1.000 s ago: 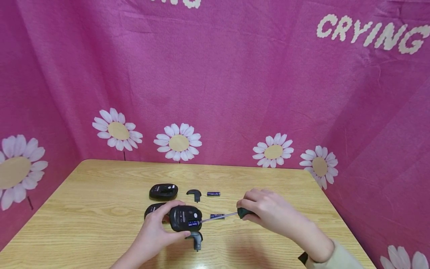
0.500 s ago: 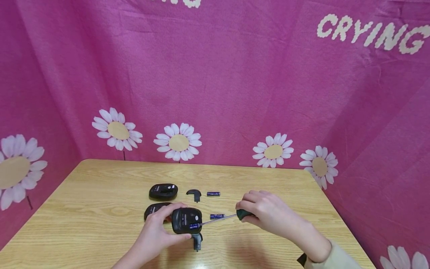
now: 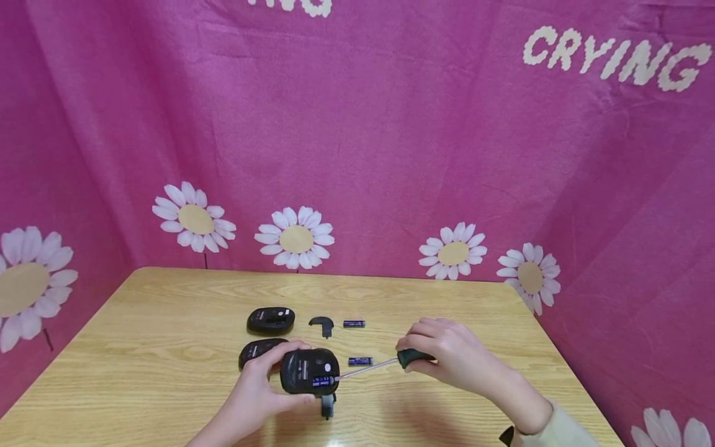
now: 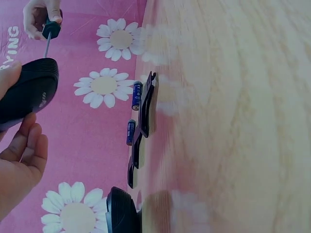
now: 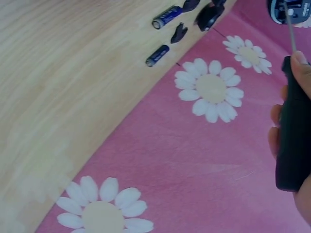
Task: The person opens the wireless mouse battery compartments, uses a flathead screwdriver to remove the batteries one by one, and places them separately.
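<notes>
My left hand (image 3: 259, 385) grips a black computer mouse (image 3: 296, 370) above the table, its underside turned up toward the head camera. A blue battery (image 3: 322, 381) sits in the mouse's open compartment. My right hand (image 3: 447, 347) holds a screwdriver by its dark green handle (image 3: 410, 357). The thin metal shaft (image 3: 368, 369) slants left, its tip right at the battery's end. In the left wrist view the mouse (image 4: 30, 90) shows its rounded top, with the screwdriver (image 4: 51, 30) beyond it. The right wrist view shows the handle (image 5: 294, 131) lying along the palm.
Two more black mice, a far one (image 3: 270, 320) and a nearer one (image 3: 258, 351), lie on the wooden table (image 3: 167, 347). Beside them are a battery cover (image 3: 322, 324) and two blue batteries (image 3: 354, 324). Another cover (image 3: 328, 406) lies partly under the held mouse. A pink curtain (image 3: 357, 136) hangs behind.
The held mouse has come slightly nearer and lower, now hiding more of the cover beneath it. The screwdriver has followed it, its tip staying at the battery's end.
</notes>
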`<move>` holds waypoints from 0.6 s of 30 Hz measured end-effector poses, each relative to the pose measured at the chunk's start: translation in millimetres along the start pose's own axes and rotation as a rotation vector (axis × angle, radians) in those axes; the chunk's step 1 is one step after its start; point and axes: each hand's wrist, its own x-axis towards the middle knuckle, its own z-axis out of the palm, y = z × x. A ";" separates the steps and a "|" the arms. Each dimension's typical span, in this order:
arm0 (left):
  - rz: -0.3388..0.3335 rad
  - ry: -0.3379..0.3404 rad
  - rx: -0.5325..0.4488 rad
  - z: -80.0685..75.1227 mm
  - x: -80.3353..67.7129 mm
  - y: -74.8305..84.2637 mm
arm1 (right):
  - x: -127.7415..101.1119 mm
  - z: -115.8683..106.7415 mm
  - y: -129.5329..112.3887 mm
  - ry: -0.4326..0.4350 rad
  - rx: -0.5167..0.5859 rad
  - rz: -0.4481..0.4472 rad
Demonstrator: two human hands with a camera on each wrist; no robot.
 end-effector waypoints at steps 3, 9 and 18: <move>-0.011 0.016 -0.067 0.3 0.5 -1.3 | -4.0 2.3 2.3 0.011 0.028 0.017; -0.048 0.029 -0.138 1.5 1.4 -2.8 | -10.4 7.8 5.0 0.027 0.099 0.052; 0.081 -0.007 -0.294 0.9 -3.1 -7.2 | -20.5 20.1 6.0 0.021 0.377 0.164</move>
